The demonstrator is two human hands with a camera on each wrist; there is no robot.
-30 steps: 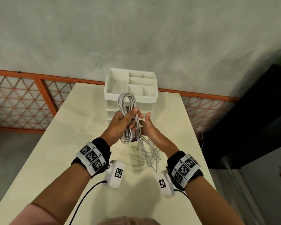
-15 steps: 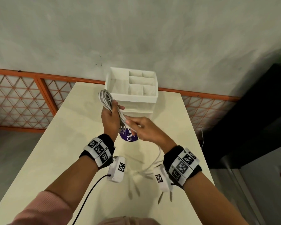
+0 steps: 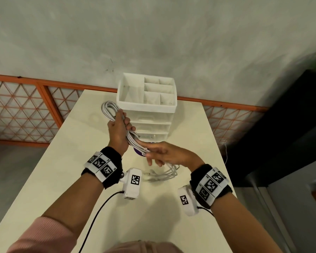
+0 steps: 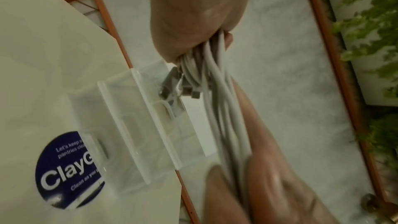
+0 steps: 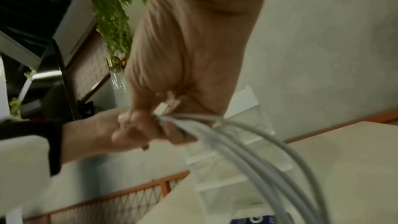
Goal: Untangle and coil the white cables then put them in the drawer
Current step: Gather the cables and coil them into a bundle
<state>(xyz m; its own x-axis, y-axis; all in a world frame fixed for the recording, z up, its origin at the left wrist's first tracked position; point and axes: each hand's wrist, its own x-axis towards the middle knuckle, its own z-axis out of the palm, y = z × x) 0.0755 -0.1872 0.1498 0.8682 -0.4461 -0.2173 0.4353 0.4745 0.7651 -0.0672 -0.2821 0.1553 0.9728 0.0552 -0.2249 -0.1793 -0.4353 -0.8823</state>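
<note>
A bundle of white cables is looped in my left hand, which grips it in front of the white drawer unit. The strands run down out of the left fist to my right hand. There they are pinched between thumb and fingers, with the other fingers stretched out. The loose tails trail on the table below the right hand. In the right wrist view the cables sweep away from the right palm. The drawers are closed.
The drawer unit stands at the far end of a cream table, with a purple round sticker at its foot. An orange lattice railing and a grey wall are behind. A black cabinet stands to the right.
The left hand has carried the coil left, away from the drawer front. The right hand has slid down the strands toward me, and the tails have drawn up under it.
</note>
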